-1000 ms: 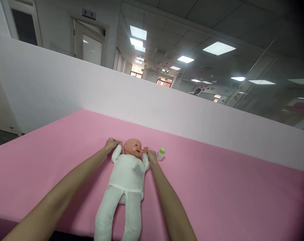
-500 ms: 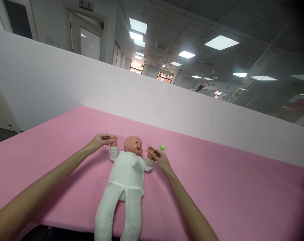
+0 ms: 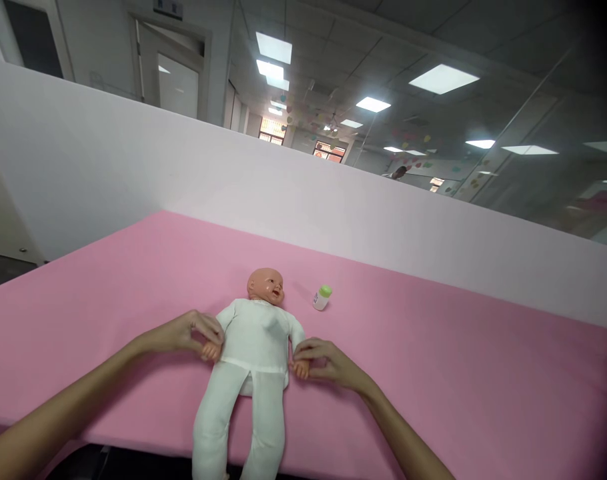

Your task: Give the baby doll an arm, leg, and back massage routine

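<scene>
On its back on the pink table [image 3: 433, 373], the doll [image 3: 253, 337] looks light, its clothed body probably soft, its head [image 3: 261, 285] harder and slicker, so its arms [image 3: 296, 329], pinched near their ends by left hand [image 3: 201, 331] and right hand [image 3: 330, 362], suit gentle holding.

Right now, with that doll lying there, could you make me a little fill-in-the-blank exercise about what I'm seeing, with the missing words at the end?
1. The doll lies on its ____.
2. The table under it is ____ in color.
3. The cap on the small bottle is ____ in color.
4. The person's left hand holds one of the doll's arms, and the ____ hand holds the other.

Missing words: back; pink; green; right.
</scene>
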`<state>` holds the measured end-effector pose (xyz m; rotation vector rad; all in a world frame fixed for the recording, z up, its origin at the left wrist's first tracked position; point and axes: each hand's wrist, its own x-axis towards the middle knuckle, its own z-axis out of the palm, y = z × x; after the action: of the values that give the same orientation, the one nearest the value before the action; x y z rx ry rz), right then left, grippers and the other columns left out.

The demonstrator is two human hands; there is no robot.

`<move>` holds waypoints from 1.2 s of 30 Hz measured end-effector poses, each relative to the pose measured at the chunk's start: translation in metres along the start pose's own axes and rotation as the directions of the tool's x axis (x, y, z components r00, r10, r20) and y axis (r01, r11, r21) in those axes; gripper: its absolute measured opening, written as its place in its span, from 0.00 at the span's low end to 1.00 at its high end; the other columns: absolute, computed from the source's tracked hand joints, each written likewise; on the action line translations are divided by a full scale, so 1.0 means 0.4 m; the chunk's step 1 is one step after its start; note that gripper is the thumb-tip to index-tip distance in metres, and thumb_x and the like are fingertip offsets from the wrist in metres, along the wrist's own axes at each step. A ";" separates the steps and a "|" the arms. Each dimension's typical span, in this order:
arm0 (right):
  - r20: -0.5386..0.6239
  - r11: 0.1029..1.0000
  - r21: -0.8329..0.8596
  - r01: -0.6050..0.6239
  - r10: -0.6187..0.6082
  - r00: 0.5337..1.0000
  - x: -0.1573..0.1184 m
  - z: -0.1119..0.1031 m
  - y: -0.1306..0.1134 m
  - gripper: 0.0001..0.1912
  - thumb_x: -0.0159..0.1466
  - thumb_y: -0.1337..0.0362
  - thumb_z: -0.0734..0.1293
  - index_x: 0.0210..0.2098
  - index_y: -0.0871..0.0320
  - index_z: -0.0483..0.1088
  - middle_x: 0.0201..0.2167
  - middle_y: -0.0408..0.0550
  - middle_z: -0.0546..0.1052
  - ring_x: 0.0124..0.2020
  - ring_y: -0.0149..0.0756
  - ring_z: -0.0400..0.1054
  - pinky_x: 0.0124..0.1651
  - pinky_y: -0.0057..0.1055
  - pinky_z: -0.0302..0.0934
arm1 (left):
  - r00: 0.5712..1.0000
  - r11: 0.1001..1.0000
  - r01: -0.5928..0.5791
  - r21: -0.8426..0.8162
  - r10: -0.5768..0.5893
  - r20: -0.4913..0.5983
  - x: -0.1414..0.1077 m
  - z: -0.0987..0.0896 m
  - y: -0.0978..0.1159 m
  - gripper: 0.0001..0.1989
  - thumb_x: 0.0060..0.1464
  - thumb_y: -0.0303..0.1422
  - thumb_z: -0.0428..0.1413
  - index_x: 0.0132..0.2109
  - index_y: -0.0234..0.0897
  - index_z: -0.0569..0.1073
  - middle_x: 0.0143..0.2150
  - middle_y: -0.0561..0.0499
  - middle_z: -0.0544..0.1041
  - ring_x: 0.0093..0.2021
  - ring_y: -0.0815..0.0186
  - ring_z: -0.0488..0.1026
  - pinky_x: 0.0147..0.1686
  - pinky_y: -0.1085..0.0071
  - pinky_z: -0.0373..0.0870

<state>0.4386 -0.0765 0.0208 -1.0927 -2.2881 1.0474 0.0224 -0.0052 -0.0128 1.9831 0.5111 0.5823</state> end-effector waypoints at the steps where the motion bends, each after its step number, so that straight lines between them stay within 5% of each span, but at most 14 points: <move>1: -0.080 0.998 0.055 -0.006 0.011 0.997 0.017 -0.012 0.000 0.16 0.65 0.51 0.74 0.49 0.49 0.83 0.48 0.50 0.81 0.50 0.46 0.73 0.55 0.40 0.67 | 0.998 0.999 0.010 -0.042 -0.013 -0.068 0.016 -0.010 0.005 0.10 0.55 0.40 0.68 0.42 0.43 0.87 0.44 0.44 0.83 0.45 0.55 0.78 0.47 0.63 0.73; 4: -0.445 0.979 0.203 -0.020 0.110 0.889 0.101 -0.049 0.014 0.21 0.65 0.45 0.72 0.47 0.54 0.82 0.48 0.52 0.82 0.50 0.48 0.74 0.54 0.40 0.68 | 0.912 0.985 0.034 -0.170 -0.100 -0.397 0.101 -0.045 0.014 0.15 0.53 0.44 0.68 0.43 0.39 0.86 0.42 0.44 0.84 0.42 0.56 0.78 0.43 0.64 0.73; 7: -0.679 0.955 0.295 -0.036 0.236 0.695 0.218 -0.071 0.056 0.28 0.63 0.40 0.70 0.43 0.59 0.81 0.45 0.56 0.83 0.49 0.50 0.75 0.49 0.39 0.69 | 0.707 0.965 0.083 -0.248 -0.232 -0.668 0.221 -0.074 0.002 0.22 0.52 0.49 0.67 0.44 0.36 0.85 0.43 0.42 0.84 0.42 0.56 0.77 0.39 0.66 0.72; 10: -0.703 0.926 0.360 -0.115 0.351 0.619 0.317 -0.066 0.114 0.27 0.61 0.40 0.70 0.34 0.60 0.79 0.39 0.57 0.83 0.44 0.48 0.76 0.43 0.35 0.69 | 0.589 0.931 0.192 -0.311 -0.362 -0.722 0.322 -0.089 -0.038 0.21 0.49 0.50 0.66 0.35 0.34 0.82 0.33 0.43 0.82 0.36 0.58 0.77 0.33 0.68 0.69; 14: -0.681 0.890 0.389 -0.238 0.452 0.577 0.377 -0.024 0.187 0.24 0.58 0.44 0.71 0.19 0.56 0.69 0.17 0.47 0.73 0.28 0.42 0.71 0.28 0.31 0.61 | 0.525 0.878 0.337 -0.341 -0.476 -0.706 0.374 -0.087 -0.116 0.15 0.41 0.42 0.69 0.26 0.37 0.76 0.20 0.49 0.74 0.27 0.58 0.74 0.26 0.68 0.64; 18: -0.705 0.879 0.384 -0.283 0.477 0.525 0.386 0.011 0.225 0.27 0.60 0.44 0.68 0.14 0.52 0.60 0.11 0.40 0.61 0.22 0.37 0.64 0.25 0.30 0.55 | 0.501 0.838 0.409 -0.362 -0.538 -0.678 0.378 -0.077 -0.171 0.12 0.38 0.37 0.70 0.23 0.39 0.75 0.17 0.51 0.72 0.25 0.59 0.74 0.25 0.68 0.62; 22: -0.716 0.895 0.381 -0.233 0.445 0.538 0.371 0.010 0.215 0.26 0.61 0.42 0.67 0.18 0.55 0.68 0.19 0.47 0.74 0.29 0.42 0.72 0.32 0.32 0.62 | 0.542 0.848 0.356 -0.394 -0.530 -0.652 0.362 -0.085 -0.161 0.17 0.38 0.45 0.71 0.24 0.37 0.77 0.21 0.47 0.77 0.27 0.59 0.74 0.27 0.67 0.67; 25: -0.733 0.916 0.371 -0.153 0.390 0.557 0.325 -0.001 0.177 0.26 0.62 0.41 0.67 0.32 0.59 0.77 0.35 0.54 0.83 0.41 0.46 0.76 0.43 0.34 0.67 | 0.599 0.881 0.230 -0.413 -0.463 -0.654 0.304 -0.113 -0.128 0.27 0.41 0.55 0.70 0.38 0.35 0.82 0.36 0.43 0.83 0.36 0.58 0.78 0.36 0.66 0.74; 27: -0.729 0.929 0.356 -0.102 0.344 0.592 0.271 -0.008 0.137 0.27 0.61 0.41 0.70 0.40 0.61 0.79 0.41 0.57 0.83 0.44 0.48 0.76 0.46 0.36 0.68 | 0.660 0.913 0.123 -0.388 -0.367 -0.655 0.237 -0.135 -0.109 0.31 0.43 0.56 0.70 0.46 0.36 0.83 0.45 0.42 0.84 0.43 0.57 0.79 0.42 0.65 0.75; 29: -0.675 0.937 0.341 -0.073 0.298 0.675 0.204 -0.012 0.087 0.27 0.59 0.43 0.74 0.45 0.61 0.80 0.44 0.57 0.83 0.44 0.48 0.76 0.45 0.38 0.68 | 0.758 0.942 0.037 -0.332 -0.243 -0.605 0.160 -0.150 -0.094 0.27 0.45 0.52 0.71 0.46 0.37 0.84 0.46 0.41 0.83 0.45 0.55 0.79 0.44 0.64 0.75; 33: -0.329 0.969 0.242 -0.057 0.137 0.934 0.072 -0.006 0.000 0.19 0.63 0.52 0.75 0.48 0.56 0.81 0.47 0.53 0.82 0.47 0.46 0.74 0.50 0.39 0.68 | 0.982 0.973 0.011 -0.228 -0.053 -0.179 0.030 -0.121 -0.061 0.15 0.46 0.42 0.74 0.39 0.38 0.86 0.43 0.41 0.84 0.45 0.53 0.78 0.47 0.60 0.74; 36: -0.064 0.992 0.126 -0.010 0.018 0.998 0.012 0.016 -0.013 0.13 0.61 0.58 0.76 0.45 0.53 0.82 0.45 0.50 0.82 0.49 0.45 0.73 0.56 0.40 0.65 | 0.995 0.993 0.012 -0.121 0.000 0.098 -0.011 -0.060 -0.038 0.08 0.50 0.37 0.72 0.37 0.41 0.87 0.43 0.42 0.83 0.47 0.55 0.77 0.49 0.61 0.74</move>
<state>0.4291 -0.0779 0.0209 -1.0771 -2.1363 1.1280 0.0031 0.0157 -0.0173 1.8836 0.4114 0.4986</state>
